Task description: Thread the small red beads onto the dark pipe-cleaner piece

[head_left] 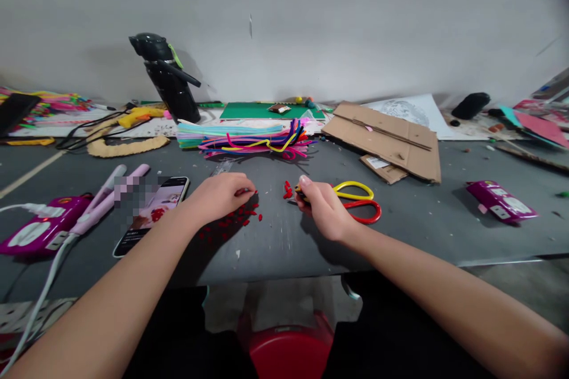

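Note:
My left hand [229,195] is closed in a pinch low over the table, a speck of red showing at its fingertips. Under and beside it lie several small red pieces [246,222], scattered loosely. Fingers of my right hand [322,204] are curled round a small dark object whose end shows by the thumb; its kind cannot be made out. Just left of that hand sits a little cluster of red pieces [287,190]. Scissors with one yellow and one red loop handle [363,220] lie right behind the hand, which hides their blades.
A phone [178,189] with a lit screen and a pink hair straightener [106,198] on a purple power strip [66,219] are at left. Behind are bundled pipe cleaners [258,141], a black flask [171,86] and cardboard [382,139]. Another purple power strip [501,201] lies right.

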Demonstrator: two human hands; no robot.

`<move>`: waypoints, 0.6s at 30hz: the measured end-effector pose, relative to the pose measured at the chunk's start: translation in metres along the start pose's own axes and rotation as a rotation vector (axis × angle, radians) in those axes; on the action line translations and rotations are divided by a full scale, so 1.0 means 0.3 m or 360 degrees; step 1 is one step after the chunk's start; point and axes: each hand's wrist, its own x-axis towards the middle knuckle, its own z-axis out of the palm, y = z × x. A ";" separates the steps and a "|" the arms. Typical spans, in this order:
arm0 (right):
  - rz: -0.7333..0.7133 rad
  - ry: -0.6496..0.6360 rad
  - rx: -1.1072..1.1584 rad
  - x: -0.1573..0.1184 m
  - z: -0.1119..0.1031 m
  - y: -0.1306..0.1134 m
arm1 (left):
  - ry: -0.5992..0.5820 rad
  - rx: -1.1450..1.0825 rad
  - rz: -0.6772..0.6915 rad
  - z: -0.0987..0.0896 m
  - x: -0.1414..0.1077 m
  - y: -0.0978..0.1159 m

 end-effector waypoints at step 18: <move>-0.0110 0.0099 -0.0778 0.076 -0.076 0.054 | -0.0076 0.0008 0.0024 -0.010 -0.014 -0.025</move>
